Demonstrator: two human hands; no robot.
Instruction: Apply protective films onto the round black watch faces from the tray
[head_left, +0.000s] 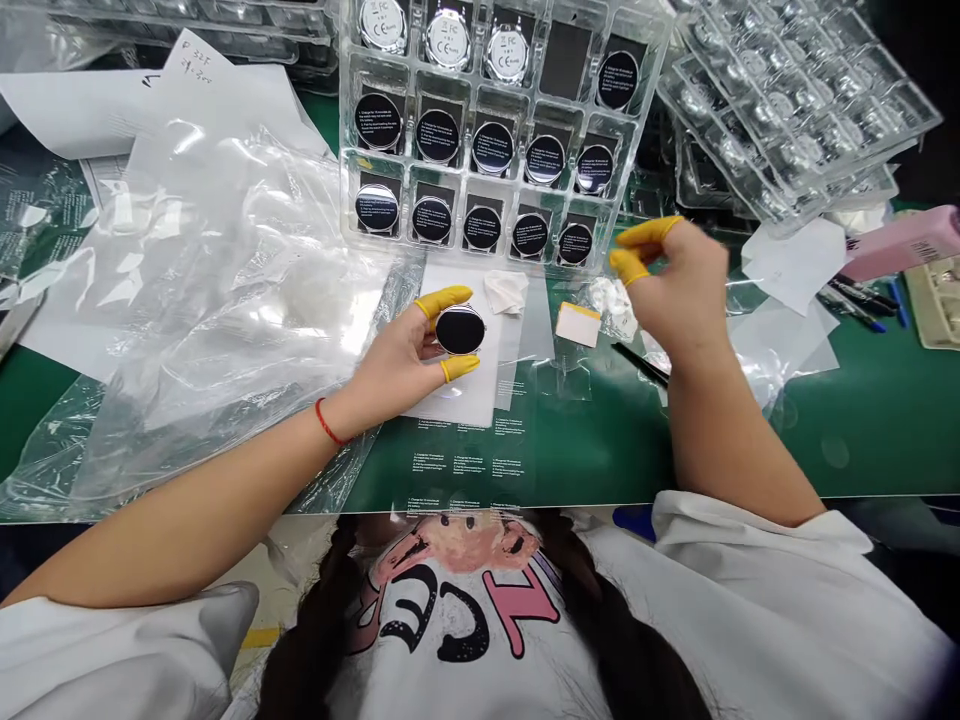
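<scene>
My left hand (420, 345) grips a round watch (460, 330) by its edge, between yellow-covered fingers and thumb. The watch's dark face points up, above a white sheet (472, 395). My right hand (675, 280) is raised at the right, near the tray's lower right corner. Its yellow-covered index finger and thumb come close together in a pinch; whatever may be between them cannot be made out. Below it lie a small white pad with a yellow edge (577, 325), crumpled clear film (611, 305) and black tweezers (640, 363). A folded white cloth (506, 292) lies beside the watch.
A clear compartment tray (480, 185) holds several watches, most with printed film on their faces. Stacked trays (810, 100) stand at the right. Plastic bags (247, 270) cover the left side. A film sheet with printed labels (469, 465) lies at the front edge. A pink bottle (904, 243) and pens (862, 300) are far right.
</scene>
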